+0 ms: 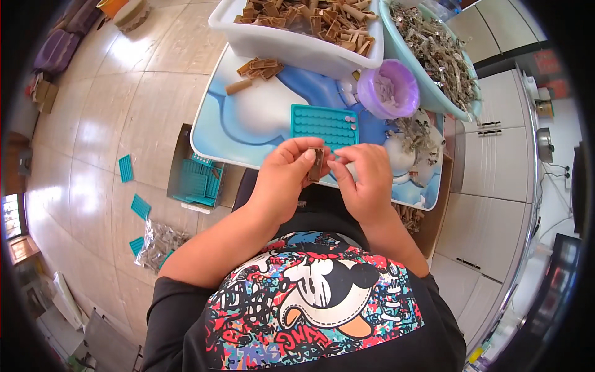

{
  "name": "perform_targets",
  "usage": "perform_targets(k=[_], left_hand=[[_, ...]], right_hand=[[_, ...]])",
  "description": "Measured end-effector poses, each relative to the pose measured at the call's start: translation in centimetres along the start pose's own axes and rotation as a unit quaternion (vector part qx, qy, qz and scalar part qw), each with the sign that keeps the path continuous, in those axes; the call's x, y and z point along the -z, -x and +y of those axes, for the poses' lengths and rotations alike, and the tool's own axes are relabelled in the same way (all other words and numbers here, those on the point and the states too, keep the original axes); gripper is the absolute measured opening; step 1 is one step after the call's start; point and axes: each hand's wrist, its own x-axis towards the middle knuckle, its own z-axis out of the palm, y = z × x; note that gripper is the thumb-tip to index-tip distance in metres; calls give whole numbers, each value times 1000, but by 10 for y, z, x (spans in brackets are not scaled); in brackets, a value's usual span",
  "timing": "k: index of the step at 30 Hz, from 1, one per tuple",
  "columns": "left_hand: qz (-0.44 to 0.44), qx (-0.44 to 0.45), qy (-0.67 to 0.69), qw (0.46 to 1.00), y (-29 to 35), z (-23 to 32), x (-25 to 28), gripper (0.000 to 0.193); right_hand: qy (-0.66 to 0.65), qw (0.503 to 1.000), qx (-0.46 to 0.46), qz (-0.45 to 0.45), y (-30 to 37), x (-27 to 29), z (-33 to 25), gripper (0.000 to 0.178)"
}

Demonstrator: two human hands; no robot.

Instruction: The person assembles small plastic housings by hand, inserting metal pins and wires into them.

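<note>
My left hand (279, 180) pinches a small brown rectangular casing (317, 166) upright between thumb and fingers, just in front of the table's near edge. Close beside it, my right hand (367, 180) has thumb and index finger together at the casing's right side; whatever they grip is too small to make out. Just beyond both hands, a teal tray (322, 127) with rows of recesses lies on the blue-and-white table (248, 139). A few small pale discs sit at its right end.
Brown casings fill a white bin (294, 48) at the back; several more casings (266, 67) lie beside it. A purple bowl (409, 93) holds pale bits. Metal pieces (416, 137) lie right, below a heaped basin (392, 37). Left stands a box (181, 146) of teal trays.
</note>
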Motion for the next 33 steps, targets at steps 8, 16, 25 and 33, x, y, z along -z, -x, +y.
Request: perform_targets(k=[8,16,25,33], left_hand=[[39,-142,-46,988,2,2,-4,25],[52,-141,-41,988,0,9,-4,25],[37,-115,-24,992,-1,10,0,26],[46,-90,-28,995,-4,10,1,24]], right_hand=[[-237,948,-206,-59,16,-22,-20,34],[-288,931,-224,-23,20,-16,-17,18],[-232,957,-149,-89,24,-15,-6,21],[-231,960,-147,-57,23,-20,-6,19]])
